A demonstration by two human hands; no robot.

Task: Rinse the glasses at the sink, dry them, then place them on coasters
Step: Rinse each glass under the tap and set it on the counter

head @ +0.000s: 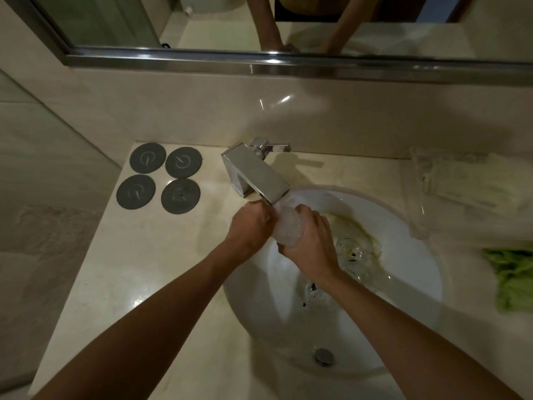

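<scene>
a clear glass (285, 226) is held under the spout of the chrome faucet (255, 177), above the left part of the white sink (409, 290). the glass is tilted, with its mouth up toward the spout and its base down toward the person. it looks cloudy, with small drops or foam on its wall. the right hand (310, 243) is wrapped round the lower part of the glass, with the fingers curled on it. the left hand (251, 223) is closed at the upper left side of the glass, near its rim; its fingertips are hidden, so it cannot be told how exactly they lie there.

two more glasses are seen inside the basin: one (354, 249) lies just right of the right hand, and another (318, 295) stands lower, partly hidden by the right forearm. a yellowish stain is seen on the basin wall behind them.

four dark grey round coasters (160, 177) are laid in a square on the beige counter (138, 284), left of the faucet, and nothing stands on them. on the right side of the counter a pale cloth (464, 183) is lying, and nearer the edge a green cloth (513, 272). the two arms are reflected in the mirror (202, 21) above.
</scene>
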